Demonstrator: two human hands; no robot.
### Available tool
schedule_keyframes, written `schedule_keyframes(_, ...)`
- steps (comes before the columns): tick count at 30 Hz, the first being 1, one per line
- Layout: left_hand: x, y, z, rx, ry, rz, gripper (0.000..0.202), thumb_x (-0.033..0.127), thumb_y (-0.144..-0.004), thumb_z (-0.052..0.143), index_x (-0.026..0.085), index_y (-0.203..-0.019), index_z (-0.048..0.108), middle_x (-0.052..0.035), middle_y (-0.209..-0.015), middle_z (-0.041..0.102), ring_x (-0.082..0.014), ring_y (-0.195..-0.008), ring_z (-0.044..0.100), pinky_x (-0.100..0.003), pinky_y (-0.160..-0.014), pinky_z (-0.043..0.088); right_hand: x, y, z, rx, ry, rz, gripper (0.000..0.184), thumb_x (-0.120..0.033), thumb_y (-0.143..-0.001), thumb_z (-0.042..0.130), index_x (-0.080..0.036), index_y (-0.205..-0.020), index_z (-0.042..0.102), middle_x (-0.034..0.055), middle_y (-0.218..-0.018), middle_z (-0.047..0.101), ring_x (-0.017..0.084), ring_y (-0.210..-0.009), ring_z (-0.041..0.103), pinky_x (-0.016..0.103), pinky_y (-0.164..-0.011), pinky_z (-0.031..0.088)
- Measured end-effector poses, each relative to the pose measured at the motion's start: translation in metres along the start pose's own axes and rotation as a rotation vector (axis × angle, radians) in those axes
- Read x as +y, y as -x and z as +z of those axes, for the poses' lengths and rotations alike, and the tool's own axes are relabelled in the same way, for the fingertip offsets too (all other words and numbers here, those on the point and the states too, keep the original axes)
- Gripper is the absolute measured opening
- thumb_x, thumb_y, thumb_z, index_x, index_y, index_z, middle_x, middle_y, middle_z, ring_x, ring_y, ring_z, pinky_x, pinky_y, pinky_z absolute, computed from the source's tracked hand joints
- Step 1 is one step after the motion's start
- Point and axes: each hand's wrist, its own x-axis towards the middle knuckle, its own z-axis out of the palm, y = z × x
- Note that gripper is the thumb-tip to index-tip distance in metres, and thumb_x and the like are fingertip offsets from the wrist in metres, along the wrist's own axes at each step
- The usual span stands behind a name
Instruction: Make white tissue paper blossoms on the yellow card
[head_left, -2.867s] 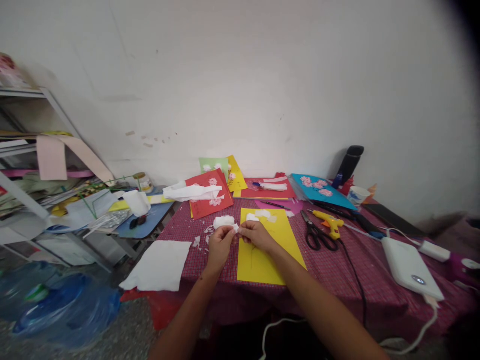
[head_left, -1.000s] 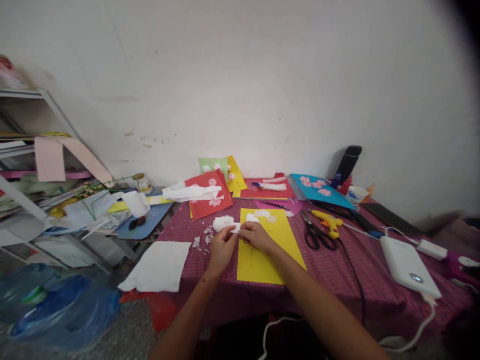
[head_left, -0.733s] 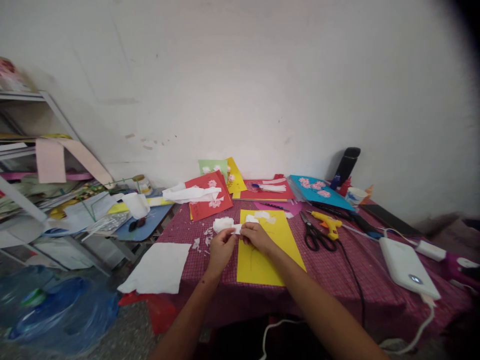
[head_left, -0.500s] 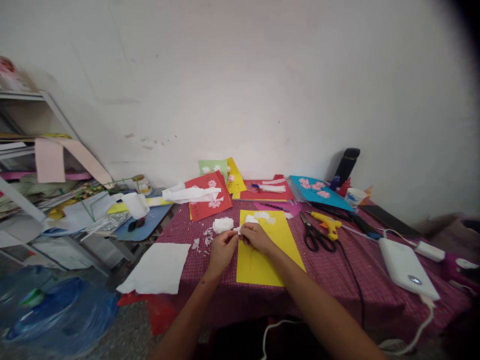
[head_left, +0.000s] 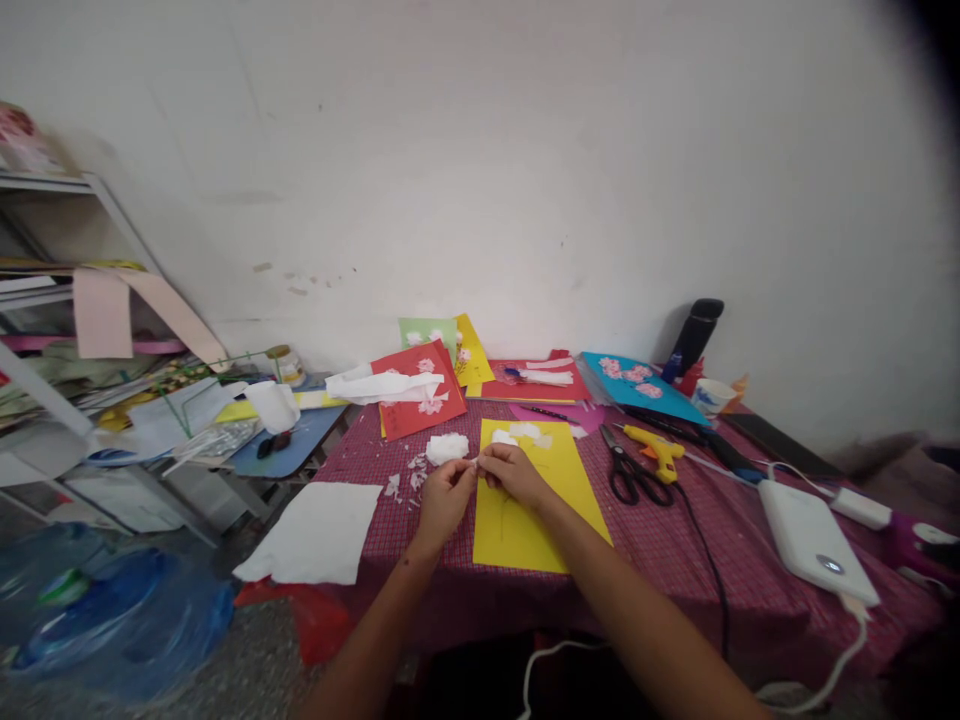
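Observation:
My left hand (head_left: 448, 492) and my right hand (head_left: 512, 474) meet fingertip to fingertip over the left edge of a yellow sheet of paper (head_left: 540, 520). Both are closed in a pinch on a small piece of white tissue paper (head_left: 475, 463), mostly hidden by the fingers. Just behind my left hand lies a wad of white tissue (head_left: 448, 449), with torn white scraps (head_left: 415, 474) beside it. More white tissue pieces (head_left: 526, 430) rest on the top part of the yellow sheet, which also bears thin drawn lines.
Black scissors (head_left: 634, 478) and a yellow glue gun (head_left: 657, 450) lie right of the sheet. A white power bank (head_left: 816, 540) sits further right. At left is a white tissue sheet (head_left: 315, 532); behind are red cards (head_left: 409, 415) and a blue card (head_left: 651, 392) with pink flowers.
The fingertips have drawn closer over the white tissue piece, so less of it shows. Both hands stay in nearly the same place.

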Motion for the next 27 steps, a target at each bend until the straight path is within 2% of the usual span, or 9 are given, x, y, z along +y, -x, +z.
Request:
schedule_keyframes(3,0.0017,0.0001,-0.0005,-0.008,0.001,-0.005,0.023,0.034,-0.084,0.053,0.016,-0.081,0.067,-0.002,-0.075,0.066,-0.0151,-0.069,0.057,-0.024,-0.064,0.043,-0.0018,0.0009,0.0006,0.001,-0.025,-0.001,0.013,-0.027,-0.072,0.062,-0.017,-0.071,0.055,-0.0057,-0.054,0.048,0.008,-0.045,0.041,0.02,-0.046,0.032)
schedule_keyframes(6,0.0019,0.0004,-0.0006,-0.015,-0.004,-0.005,0.023,0.033,-0.084,0.053,0.016,-0.083,0.068,-0.0031,-0.078,0.068,-0.0157,-0.071,0.058,-0.025,-0.065,0.044,-0.0018,0.0012,0.001,0.001,-0.012,-0.011,0.014,-0.028,-0.071,0.064,-0.017,-0.072,0.056,-0.0049,-0.057,0.049,0.008,-0.048,0.043,0.02,-0.047,0.033)
schedule_keyframes(17,-0.0042,-0.0001,0.0021,-0.013,-0.021,-0.013,0.022,0.032,-0.084,0.053,0.017,-0.086,0.069,-0.0044,-0.083,0.069,-0.0169,-0.076,0.06,-0.026,-0.069,0.045,-0.0063,0.0022,0.0016,0.038,0.115,-0.03,0.012,-0.026,-0.073,0.058,-0.017,-0.067,0.053,-0.0048,-0.057,0.048,0.009,-0.05,0.041,0.021,-0.049,0.033)
schedule_keyframes(27,0.0041,0.0012,-0.0004,-0.038,-0.029,-0.004,0.028,0.037,-0.086,0.048,0.016,-0.08,0.066,-0.0017,-0.071,0.061,-0.0143,-0.066,0.053,-0.023,-0.06,0.041,-0.0038,0.0014,0.0014,0.033,0.196,-0.079,0.009,-0.021,-0.072,0.054,-0.018,-0.064,0.05,-0.0052,-0.059,0.043,0.009,-0.054,0.037,0.021,-0.052,0.031)
